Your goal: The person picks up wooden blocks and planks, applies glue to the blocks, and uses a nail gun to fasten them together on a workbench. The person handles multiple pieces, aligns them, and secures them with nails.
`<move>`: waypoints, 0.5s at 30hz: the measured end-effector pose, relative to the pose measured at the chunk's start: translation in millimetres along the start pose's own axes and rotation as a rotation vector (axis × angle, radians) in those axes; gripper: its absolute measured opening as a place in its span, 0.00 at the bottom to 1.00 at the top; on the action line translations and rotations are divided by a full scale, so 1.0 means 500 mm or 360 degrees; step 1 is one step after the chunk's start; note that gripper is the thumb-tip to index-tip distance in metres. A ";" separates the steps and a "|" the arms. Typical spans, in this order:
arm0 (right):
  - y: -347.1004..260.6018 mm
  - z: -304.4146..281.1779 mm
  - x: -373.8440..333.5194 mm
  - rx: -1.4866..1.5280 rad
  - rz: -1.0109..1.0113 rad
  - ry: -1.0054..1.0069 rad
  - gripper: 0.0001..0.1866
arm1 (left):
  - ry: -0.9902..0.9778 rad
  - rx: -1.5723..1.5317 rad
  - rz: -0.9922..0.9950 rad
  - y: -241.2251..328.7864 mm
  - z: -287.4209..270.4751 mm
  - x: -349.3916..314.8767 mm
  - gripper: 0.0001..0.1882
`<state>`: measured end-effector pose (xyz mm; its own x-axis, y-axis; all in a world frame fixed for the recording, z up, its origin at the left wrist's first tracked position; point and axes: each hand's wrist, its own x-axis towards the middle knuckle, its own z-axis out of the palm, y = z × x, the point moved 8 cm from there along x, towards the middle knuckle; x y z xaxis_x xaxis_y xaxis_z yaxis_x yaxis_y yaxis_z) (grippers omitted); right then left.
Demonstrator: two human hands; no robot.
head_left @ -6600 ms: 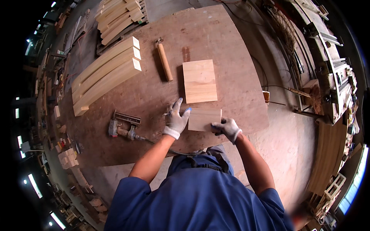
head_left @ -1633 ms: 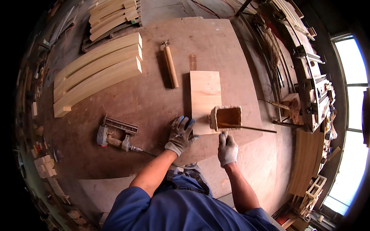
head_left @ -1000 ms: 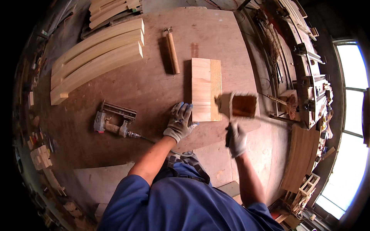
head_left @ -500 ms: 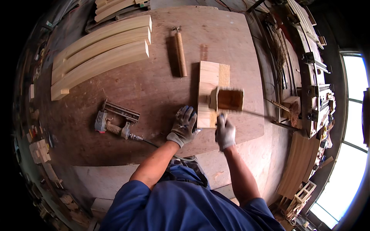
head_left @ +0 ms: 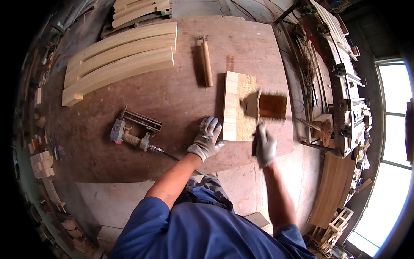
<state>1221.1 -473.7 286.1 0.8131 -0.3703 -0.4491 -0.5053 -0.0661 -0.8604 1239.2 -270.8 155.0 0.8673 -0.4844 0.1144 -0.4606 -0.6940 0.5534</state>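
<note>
A pale rectangular wooden board (head_left: 231, 99) lies on the brown work table, its right part covered with a yellowish, stippled coating. My right hand (head_left: 266, 146), in a grey-white glove, is closed round the dark handle of a glue roller (head_left: 273, 106). The roller has a box-shaped, cream-edged hopper, brown inside and blurred by motion; it overlaps the board's right edge. My gloved left hand (head_left: 207, 137) rests by the board's lower left corner, fingers stretched out, thumb toward the lower edge. Whether the thumb touches the board I cannot tell.
A nail gun (head_left: 136, 134) with a hose lies left of my left hand. Beyond the board is a tool with a round wooden handle (head_left: 207, 64). Several curved wooden pieces (head_left: 125, 69) lie at the far left of the table (head_left: 172, 101). Timber racks (head_left: 351, 90) stand along the right.
My right hand and the glue roller have moved right across the board. The stippled coating now covers a wider strip. My left hand stays by the corner; the view has shifted slightly.
</note>
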 end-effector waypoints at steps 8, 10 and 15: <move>0.231 0.020 -0.219 0.0063 0.0399 0.0039 0.25 | 0.0026 0.0120 0.0000 -0.019 -0.014 -0.015 0.48; 0.252 0.028 -0.210 0.0001 0.0448 0.0005 0.25 | 0.0051 0.0105 0.0004 -0.022 -0.014 -0.017 0.48; 0.211 0.080 -0.045 -0.0547 0.0035 0.0155 0.27 | 0.0104 0.0104 0.0001 -0.025 -0.014 -0.018 0.47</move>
<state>1161.2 -435.3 195.7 0.7778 -0.4609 -0.4273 -0.6036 -0.3586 -0.7121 1238.6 -254.0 153.0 0.8764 -0.4506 0.1698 -0.4708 -0.7278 0.4986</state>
